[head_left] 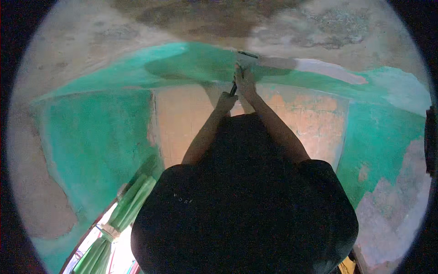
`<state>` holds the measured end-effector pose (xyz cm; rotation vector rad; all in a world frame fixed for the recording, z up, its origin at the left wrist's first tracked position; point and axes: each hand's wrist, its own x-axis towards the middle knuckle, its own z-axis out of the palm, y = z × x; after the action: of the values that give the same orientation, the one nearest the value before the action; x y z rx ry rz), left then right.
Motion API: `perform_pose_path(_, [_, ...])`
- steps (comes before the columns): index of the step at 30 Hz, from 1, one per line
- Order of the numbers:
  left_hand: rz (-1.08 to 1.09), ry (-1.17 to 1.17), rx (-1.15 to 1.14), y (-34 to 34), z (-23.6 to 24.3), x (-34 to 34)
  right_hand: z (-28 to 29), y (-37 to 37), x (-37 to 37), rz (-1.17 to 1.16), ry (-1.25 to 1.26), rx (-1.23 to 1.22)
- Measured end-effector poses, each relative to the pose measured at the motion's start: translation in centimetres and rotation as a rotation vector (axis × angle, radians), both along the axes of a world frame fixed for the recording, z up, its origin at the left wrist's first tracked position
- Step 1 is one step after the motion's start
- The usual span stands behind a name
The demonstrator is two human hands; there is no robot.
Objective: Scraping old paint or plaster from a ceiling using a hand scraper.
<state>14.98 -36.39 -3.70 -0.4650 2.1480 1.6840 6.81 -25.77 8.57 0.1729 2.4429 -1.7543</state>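
Note:
My left hand point(225, 102) is wrapped round the dark handle of a hand tool point(233, 88) that looks like a scraper. Just to its right, my right hand point(246, 83) points up toward the wall with fingers stretched out, against the tool or the wall; I cannot tell which. Above the fingertips, a short dark edge like a flat blade point(247, 55) lies against the wall point(200, 64). Green paint covers the lower band of this wall, with bare grey plaster above it. Whether the blade joins the handle is hidden by the right hand.
Orange floor tiles point(310, 118) lie below, between green side walls point(100, 123) with peeled grey patches. At the lower left a tied green curtain point(132, 203) hangs by a bright window. A dark object point(430, 141) shows at the right edge.

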Motion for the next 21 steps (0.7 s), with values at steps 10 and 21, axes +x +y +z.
perform_pose_path(10, [-0.109,-0.22,-0.086,0.2,2.4,-0.3,-8.0,0.6,0.3,0.069,0.176,-0.352])
perform_pose_path(21, [-0.119,-0.129,-0.079,0.3,0.4,-0.2,-8.5,1.4,-0.2,0.036,0.236,0.197])
